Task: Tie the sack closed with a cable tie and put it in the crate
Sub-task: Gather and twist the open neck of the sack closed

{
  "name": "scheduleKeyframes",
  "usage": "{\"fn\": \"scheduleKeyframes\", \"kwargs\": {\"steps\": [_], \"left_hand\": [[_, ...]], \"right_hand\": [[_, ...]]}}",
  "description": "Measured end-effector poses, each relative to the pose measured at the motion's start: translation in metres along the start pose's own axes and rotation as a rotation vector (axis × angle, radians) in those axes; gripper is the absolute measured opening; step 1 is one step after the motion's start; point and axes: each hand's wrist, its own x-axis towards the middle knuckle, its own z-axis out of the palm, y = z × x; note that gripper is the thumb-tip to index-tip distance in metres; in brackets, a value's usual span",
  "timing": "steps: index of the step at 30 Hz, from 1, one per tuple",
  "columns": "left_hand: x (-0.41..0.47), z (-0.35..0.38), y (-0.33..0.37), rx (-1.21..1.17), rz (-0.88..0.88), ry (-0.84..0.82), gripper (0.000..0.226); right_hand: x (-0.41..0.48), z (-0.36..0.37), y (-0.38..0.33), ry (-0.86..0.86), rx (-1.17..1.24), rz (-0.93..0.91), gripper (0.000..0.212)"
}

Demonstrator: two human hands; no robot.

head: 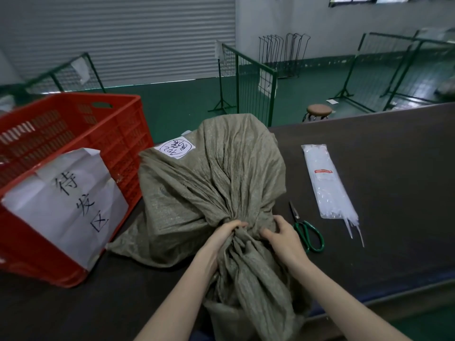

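A full grey-green woven sack [211,183] lies on the dark table, with a white handwritten label on its top. Its mouth is bunched into a neck that points toward me. My left hand [225,233] is closed around the neck from the left. From the right, my right hand [283,236] pinches the gathered cloth with curled fingers. I see no cable tie around the neck. A clear packet of white cable ties [328,183] lies to the right, several ties sticking out of its near end. The red slotted crate [103,134] stands at the left.
Green-handled scissors [306,230] lie shut between the sack and the packet. A white paper sign [65,205] covers the crate's near wall. The dark table [394,156] stretches right. Beyond it are green wire fence panels [248,80] and a round stool [318,112].
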Motion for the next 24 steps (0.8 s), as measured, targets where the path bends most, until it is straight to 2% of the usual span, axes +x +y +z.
{"fn": "scheduleKeyframes", "kwargs": {"steps": [2, 4, 8, 10, 12, 14, 16, 18, 20, 23, 24], "left_hand": [[-0.003, 0.000, 0.000, -0.031, -0.011, -0.108, 0.030], [-0.002, 0.000, -0.001, -0.088, 0.018, -0.147, 0.031], [-0.001, 0.001, -0.003, -0.154, 0.098, -0.133, 0.076], [0.004, 0.000, -0.005, -0.168, 0.107, -0.139, 0.088], [0.001, 0.004, -0.004, -0.174, 0.098, -0.156, 0.075], [-0.001, 0.009, -0.003, -0.179, 0.096, -0.144, 0.046], [0.000, 0.010, -0.004, -0.208, 0.097, -0.103, 0.019], [0.000, 0.010, -0.003, -0.166, 0.101, -0.006, 0.014], [0.001, 0.010, -0.002, -0.098, 0.111, 0.072, 0.020], [0.003, 0.012, -0.001, -0.011, 0.169, 0.213, 0.004], [0.004, 0.011, -0.001, -0.018, 0.177, 0.229, 0.007]], "right_hand": [[-0.007, 0.001, -0.004, -0.057, 0.011, -0.096, 0.036], [-0.011, 0.003, -0.008, -0.115, -0.014, -0.156, 0.044], [-0.013, 0.011, -0.005, -0.205, -0.177, -0.167, 0.049], [-0.015, 0.015, -0.005, -0.220, -0.285, -0.142, 0.053], [-0.017, 0.019, -0.008, -0.204, -0.385, -0.168, 0.046], [-0.021, 0.022, -0.009, -0.179, -0.462, -0.219, 0.031], [-0.025, 0.024, -0.008, -0.187, -0.529, -0.269, 0.027], [-0.027, 0.022, -0.006, -0.218, -0.501, -0.290, 0.029], [-0.027, 0.015, -0.006, -0.239, -0.420, -0.301, 0.030], [-0.026, 0.007, -0.005, -0.159, -0.262, -0.298, 0.017], [-0.025, 0.006, -0.005, -0.125, -0.210, -0.280, 0.021]]}}
